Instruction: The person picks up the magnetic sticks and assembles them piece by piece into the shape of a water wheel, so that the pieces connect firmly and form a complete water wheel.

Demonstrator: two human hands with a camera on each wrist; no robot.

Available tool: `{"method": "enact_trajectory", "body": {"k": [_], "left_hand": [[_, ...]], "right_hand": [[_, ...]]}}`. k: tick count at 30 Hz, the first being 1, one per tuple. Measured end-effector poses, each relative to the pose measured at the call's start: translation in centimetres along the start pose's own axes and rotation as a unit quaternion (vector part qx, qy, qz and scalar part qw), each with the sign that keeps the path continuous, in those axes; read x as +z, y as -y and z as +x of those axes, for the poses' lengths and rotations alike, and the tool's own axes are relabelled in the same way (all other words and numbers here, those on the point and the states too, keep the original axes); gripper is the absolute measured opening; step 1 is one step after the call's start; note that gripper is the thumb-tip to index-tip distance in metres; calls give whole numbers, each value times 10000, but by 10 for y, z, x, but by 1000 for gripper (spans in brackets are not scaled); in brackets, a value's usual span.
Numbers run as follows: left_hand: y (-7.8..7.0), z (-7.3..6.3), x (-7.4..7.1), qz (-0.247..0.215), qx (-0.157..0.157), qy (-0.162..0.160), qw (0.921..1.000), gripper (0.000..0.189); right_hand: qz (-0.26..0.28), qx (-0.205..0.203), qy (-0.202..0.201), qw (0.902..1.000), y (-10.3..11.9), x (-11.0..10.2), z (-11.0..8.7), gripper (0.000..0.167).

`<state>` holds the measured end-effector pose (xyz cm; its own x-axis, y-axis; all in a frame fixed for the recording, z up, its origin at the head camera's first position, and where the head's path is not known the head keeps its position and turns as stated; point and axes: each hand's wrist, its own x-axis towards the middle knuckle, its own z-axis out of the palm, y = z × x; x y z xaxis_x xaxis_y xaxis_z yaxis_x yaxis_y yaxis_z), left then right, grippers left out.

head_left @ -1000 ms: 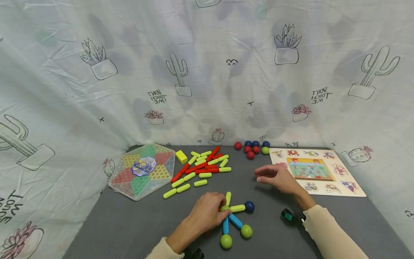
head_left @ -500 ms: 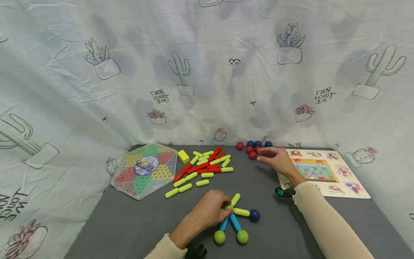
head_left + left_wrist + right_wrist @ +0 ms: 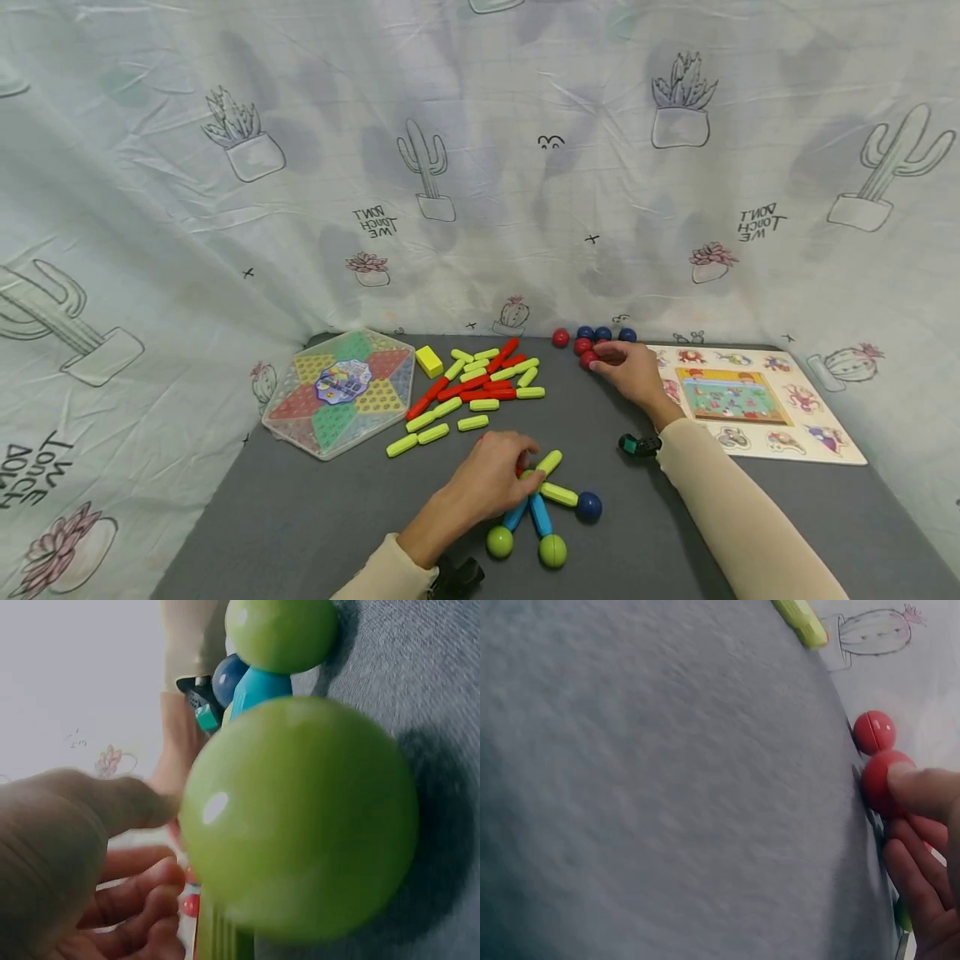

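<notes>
My left hand grips the middle of a star-shaped assembly of rods and balls, hiding much of its hub and left side. Yellow-green rods point away and to the right, one ending in a dark blue ball. Two blue rods reach toward me, each tipped with a green ball. One green ball looms large in the left wrist view. At the back of the table, my right hand pinches a red ball, its thumb on top and another red ball beside it.
Loose red and yellow-green rods lie scattered left of centre beside a yellow block. A hexagonal game board lies left, a picture puzzle board right. Several blue balls sit against the patterned curtain.
My right hand has moved back and left to the red balls and taken hold of one. The assembly has turned clockwise under my left hand, its green balls swinging left.
</notes>
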<state>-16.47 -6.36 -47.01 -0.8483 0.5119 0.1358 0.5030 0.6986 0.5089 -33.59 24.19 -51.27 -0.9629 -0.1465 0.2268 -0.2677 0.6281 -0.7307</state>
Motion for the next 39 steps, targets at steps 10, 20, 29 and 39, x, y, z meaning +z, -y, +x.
{"method": "enact_trajectory", "body": {"k": [10,20,29,39], "left_hand": [[-18,12,18,1355,-921,18,9865,50],[-21,11,27,1339,-920,-153,9866,44],[-21,8,26,957,-871,-255,9913,38],[-22,6,25,1032,-945,-294,9897,42]], "right_hand": [[354,-125,125,9992,12,6,-33,31],[1470,-835,1151,9789,31,12,-93,28],[1666,-1427,1473,9645,41,31,-110,25],[2169,-1131,1242,9616,39,31,-114,22]]}}
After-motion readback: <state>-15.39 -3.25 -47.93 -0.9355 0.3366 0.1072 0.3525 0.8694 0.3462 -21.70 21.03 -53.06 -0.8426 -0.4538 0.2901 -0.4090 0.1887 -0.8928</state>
